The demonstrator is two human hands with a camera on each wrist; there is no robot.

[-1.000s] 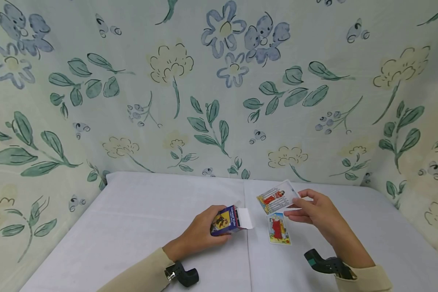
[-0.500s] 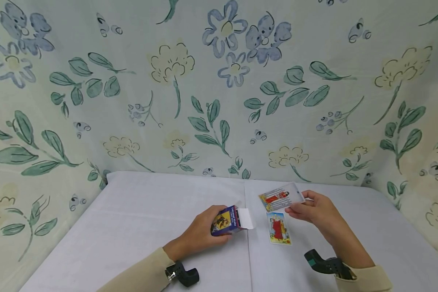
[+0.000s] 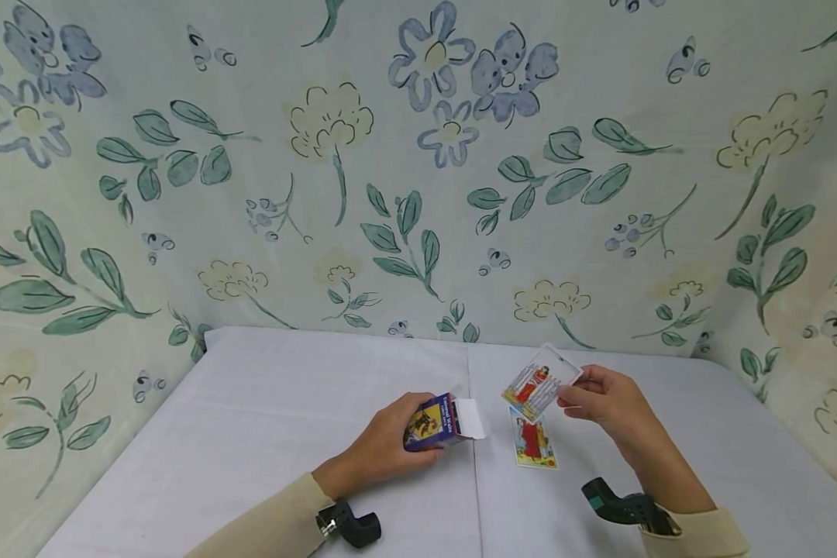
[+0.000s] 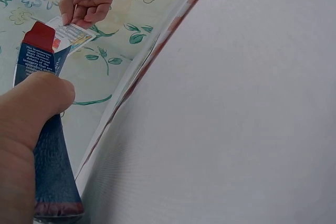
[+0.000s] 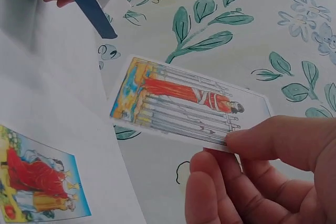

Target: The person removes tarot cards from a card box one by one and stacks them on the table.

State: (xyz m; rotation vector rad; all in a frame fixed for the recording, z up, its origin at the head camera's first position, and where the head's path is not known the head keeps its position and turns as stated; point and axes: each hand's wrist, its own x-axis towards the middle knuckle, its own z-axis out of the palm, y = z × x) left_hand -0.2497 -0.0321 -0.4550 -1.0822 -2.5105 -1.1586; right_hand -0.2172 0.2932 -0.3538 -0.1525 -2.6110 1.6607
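My left hand point(image 3: 394, 434) grips a blue tarot card box point(image 3: 428, 424), its white end flap point(image 3: 471, 419) standing out toward the right. In the left wrist view the thumb lies along the side of the box point(image 4: 52, 150). Between thumb and fingers my right hand point(image 3: 610, 399) pinches a tarot card point(image 5: 184, 106) showing a bound figure in red among swords. Below it on the table lies a second tarot card point(image 3: 534, 443), face up, with red-robed figures and cups. The held card overlaps its top edge in the head view.
A white cloth covers the table point(image 3: 286, 387), with a crease running down its middle. Behind it hangs a floral curtain point(image 3: 286, 194). Each wrist wears a black camera mount, the left one point(image 3: 352, 523) and the right one point(image 3: 621, 502).
The card in my right hand has turned to a steeper angle and now overlaps the top of the lying card. My left hand and the box have stayed in place.
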